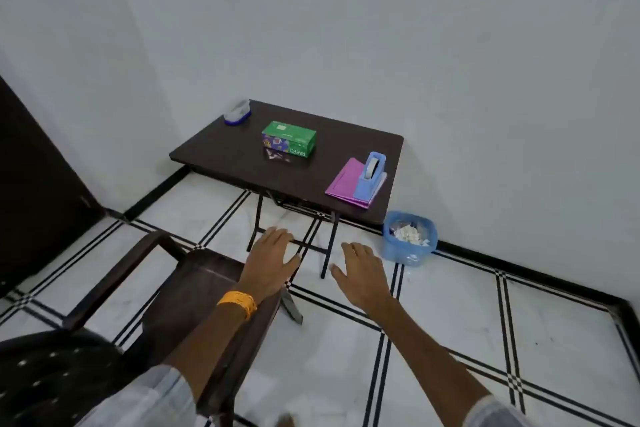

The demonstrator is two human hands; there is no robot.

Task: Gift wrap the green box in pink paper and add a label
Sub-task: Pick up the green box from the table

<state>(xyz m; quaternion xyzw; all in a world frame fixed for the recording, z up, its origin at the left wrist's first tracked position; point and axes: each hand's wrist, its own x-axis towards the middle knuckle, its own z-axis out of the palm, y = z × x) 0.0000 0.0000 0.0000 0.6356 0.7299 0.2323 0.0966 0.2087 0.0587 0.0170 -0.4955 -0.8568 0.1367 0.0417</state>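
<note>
Nothing wrapped yet. Green box [289, 139] sits bare mid-table [242, 163]; pink paper [343, 180] lies at the table's right corner under the tape dispenser [371, 174]. Your left hand [268, 258] and right hand [363, 274] hover short of the table, fingers straight, empty. All wrapping and labelling remain.

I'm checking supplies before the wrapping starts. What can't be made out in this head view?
Head view, small packet in front of the green box: too small and glossy to tell its contents.
Head view, blue-based container at the far left corner of the table: blurred, contents unclear.
Head view, pink paper: partly covered by the tape dispenser, so sheet count is hidden.
Head view, chair: cut off by the bottom left edge.
</note>
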